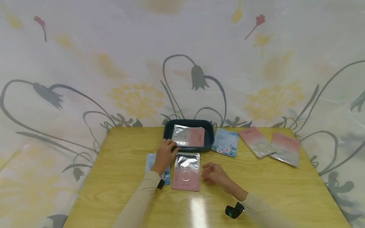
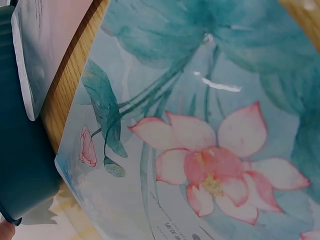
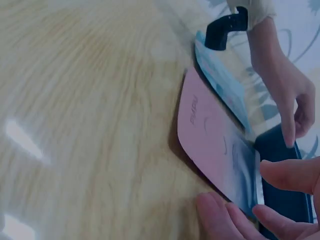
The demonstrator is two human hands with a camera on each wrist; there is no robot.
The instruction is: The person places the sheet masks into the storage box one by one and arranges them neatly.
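My left hand (image 1: pixel 165 154) is at the near left corner of a dark teal plastic basket (image 1: pixel 210 139), thumb and fingers gripping its rim. Inside lie pink-and-silver face mask sachets (image 1: pixel 188 136). Under my left forearm is a blue lotus-print sachet (image 1: pixel 150 161), its pink flower (image 2: pixel 215 170) large in the left wrist view. A pink-and-silver sachet (image 1: pixel 186 172) lies flat in front of the basket. Just right of it my right hand (image 1: pixel 215 175) hovers with loosely bent fingers, holding nothing. From the right wrist, its fingers (image 3: pixel 290 175) appear near that sachet's silver end.
Right of the basket lies another blue lotus sachet (image 1: pixel 225 142). Two pink-and-silver sachets, a left one (image 1: pixel 253 139) and a right one (image 1: pixel 286 147), overlap at the far right. The wooden table (image 1: pixel 114 196) meets a flower-printed curtain (image 1: pixel 137 63) at the back.
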